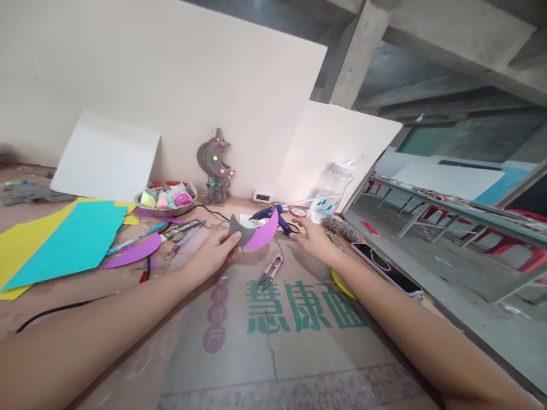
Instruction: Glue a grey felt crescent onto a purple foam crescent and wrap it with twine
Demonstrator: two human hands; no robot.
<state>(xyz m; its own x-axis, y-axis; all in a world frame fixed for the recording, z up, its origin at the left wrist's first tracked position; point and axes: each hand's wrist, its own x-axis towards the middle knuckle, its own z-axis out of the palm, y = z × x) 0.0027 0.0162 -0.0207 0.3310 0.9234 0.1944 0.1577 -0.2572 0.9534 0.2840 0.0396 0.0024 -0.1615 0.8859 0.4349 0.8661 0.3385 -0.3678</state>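
My left hand [212, 254] pinches a crescent-shaped craft piece [253, 232], grey on its left and purple on its right, lifted slightly above the cardboard-covered table [282, 347]. My right hand [315, 238] reaches forward with its fingers extended, and the fingertips are at a blue glue gun [273, 218] lying just behind the crescent. Small pink thread snips [270, 272] lie on the table below the crescent, between my two hands.
Teal and yellow foam sheets [64, 242], a purple crescent cutout [132, 252] and pens lie left. A metal bowl [166, 200] of coloured bits and a finished moon ornament [216, 162] stand at the back. A water bottle [335, 188], twine and a phone [387, 267] sit right.
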